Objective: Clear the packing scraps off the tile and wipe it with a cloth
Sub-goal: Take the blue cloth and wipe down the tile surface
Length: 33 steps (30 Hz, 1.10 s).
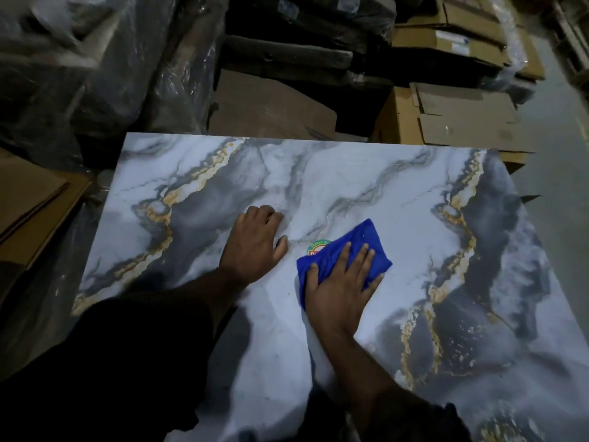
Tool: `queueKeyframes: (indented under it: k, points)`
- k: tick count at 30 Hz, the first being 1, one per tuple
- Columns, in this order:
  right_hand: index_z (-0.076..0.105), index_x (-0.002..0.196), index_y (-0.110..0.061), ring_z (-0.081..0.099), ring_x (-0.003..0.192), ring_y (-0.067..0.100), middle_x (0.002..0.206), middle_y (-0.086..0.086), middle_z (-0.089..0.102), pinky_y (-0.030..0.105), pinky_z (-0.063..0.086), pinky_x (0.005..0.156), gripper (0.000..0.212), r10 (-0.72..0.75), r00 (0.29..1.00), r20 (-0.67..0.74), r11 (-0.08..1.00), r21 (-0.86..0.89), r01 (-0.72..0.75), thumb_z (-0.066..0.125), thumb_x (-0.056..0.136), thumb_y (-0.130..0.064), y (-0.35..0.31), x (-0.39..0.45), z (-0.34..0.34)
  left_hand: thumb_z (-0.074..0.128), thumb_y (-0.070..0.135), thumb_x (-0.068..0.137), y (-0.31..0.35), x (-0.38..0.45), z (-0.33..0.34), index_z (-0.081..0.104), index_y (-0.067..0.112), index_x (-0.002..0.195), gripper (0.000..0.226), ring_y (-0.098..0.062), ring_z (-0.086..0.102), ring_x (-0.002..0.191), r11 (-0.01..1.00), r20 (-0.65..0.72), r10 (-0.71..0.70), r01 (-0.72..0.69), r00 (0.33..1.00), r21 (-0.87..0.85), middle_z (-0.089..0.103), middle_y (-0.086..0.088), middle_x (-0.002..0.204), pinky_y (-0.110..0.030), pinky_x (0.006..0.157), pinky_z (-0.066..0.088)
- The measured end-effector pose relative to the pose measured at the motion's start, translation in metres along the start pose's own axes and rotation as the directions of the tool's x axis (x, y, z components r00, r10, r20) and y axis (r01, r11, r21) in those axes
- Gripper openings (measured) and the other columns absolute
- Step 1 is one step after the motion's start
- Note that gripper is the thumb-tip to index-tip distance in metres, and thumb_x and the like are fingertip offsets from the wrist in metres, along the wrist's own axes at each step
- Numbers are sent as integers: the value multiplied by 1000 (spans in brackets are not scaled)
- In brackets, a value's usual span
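Lying flat, filling most of the view: marble-patterned tile [366, 186], white and grey with gold veins. Resting near its middle: blue cloth [347, 250], partly covering a round sticker [317, 247]. Pressing down on the cloth with fingers straight and spread: right hand [341, 282]. Resting on the bare tile just left of the cloth, fingers bent at the tips, holding nothing: left hand [255, 247]. Standing beyond the far edge: cardboard boxes [452, 116] and plastic-wrapped bundles [79, 59].

Dark short sleeves, bare forearms, 2 bare hands, no gloves
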State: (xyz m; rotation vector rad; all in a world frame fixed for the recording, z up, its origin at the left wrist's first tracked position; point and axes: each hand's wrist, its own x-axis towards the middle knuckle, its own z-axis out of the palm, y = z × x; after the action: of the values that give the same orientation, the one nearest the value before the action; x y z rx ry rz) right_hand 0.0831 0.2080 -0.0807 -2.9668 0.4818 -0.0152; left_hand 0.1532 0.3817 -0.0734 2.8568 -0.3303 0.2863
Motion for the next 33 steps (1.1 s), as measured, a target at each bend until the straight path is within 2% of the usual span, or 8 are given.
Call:
queueKeyframes:
  k: [6, 8, 12, 17, 21, 26, 30, 33]
  points:
    - [24, 160, -10, 2, 157, 30, 168, 18, 13, 60, 5, 124, 84, 12, 999, -39, 999, 49, -10, 36, 95, -61, -36, 93, 9, 53, 26, 86, -3, 22, 10, 62, 15, 99, 20, -28, 55, 87, 999, -60, -51, 50, 997, -20, 58, -5, 96, -41, 78, 43]
    - [23, 160, -10, 4, 157, 31, 168, 18, 13, 60, 6, 124, 84, 18, 999, -38, 999, 51, -16, 35, 94, -61, -47, 121, 10, 52, 27, 85, -5, 22, 13, 62, 17, 104, 24, -27, 57, 95, 997, -62, -68, 65, 996, -44, 58, -3, 103, -42, 83, 43]
    - [17, 161, -10, 0, 157, 32, 169, 17, 7, 62, 4, 123, 86, -21, 1000, -2, 998, 55, 21, 32, 95, -63, -77, 176, 8, 54, 29, 84, -7, 22, 17, 62, 13, 126, 46, -26, 56, 122, 994, -64, -97, 93, 993, -61, 59, -7, 134, -44, 102, 41]
    - [18, 162, -13, 0, 157, 31, 169, 17, 7, 61, 3, 123, 83, -239, 971, 26, 970, 61, 237, 32, 97, -63, -116, 229, 10, 57, 30, 82, -10, 23, 22, 57, 13, 132, 53, -26, 55, 123, 991, -76, -105, 98, 992, -90, 56, -7, 140, -44, 104, 40]
    - [19, 162, -16, 1, 157, 27, 170, 12, 9, 58, 2, 124, 78, -493, 868, 62, 870, 52, 490, 31, 100, -62, -140, 244, 11, 57, 28, 86, -9, 20, 23, 55, 9, 138, 56, -27, 54, 128, 989, -124, -104, 89, 987, -116, 54, -10, 143, -44, 109, 39]
    - [22, 161, -24, 2, 158, 18, 171, 2, 10, 51, 1, 126, 67, -754, 647, 113, 657, 98, 748, 38, 102, -51, -138, 246, 9, 59, 28, 86, -5, 22, 13, 53, 8, 141, 59, -27, 50, 133, 983, -89, -136, 124, 987, -132, 52, -11, 147, -43, 111, 38]
    - [27, 160, -26, 3, 157, 16, 170, 0, 12, 46, 1, 125, 65, -846, 516, 131, 531, 149, 834, 45, 101, -43, -117, 217, 4, 52, 30, 89, -2, 23, 5, 50, 7, 144, 60, -29, 50, 133, 963, -64, -192, 175, 979, -207, 51, -12, 147, -45, 112, 40]
    - [26, 160, -26, 3, 157, 16, 170, -1, 11, 46, 0, 125, 66, -856, 500, 129, 517, 197, 833, 42, 98, -42, -94, 180, 1, 50, 31, 92, -1, 21, 3, 53, 5, 140, 55, -29, 51, 131, 964, -115, -170, 141, 979, -226, 53, -13, 145, -43, 111, 39]
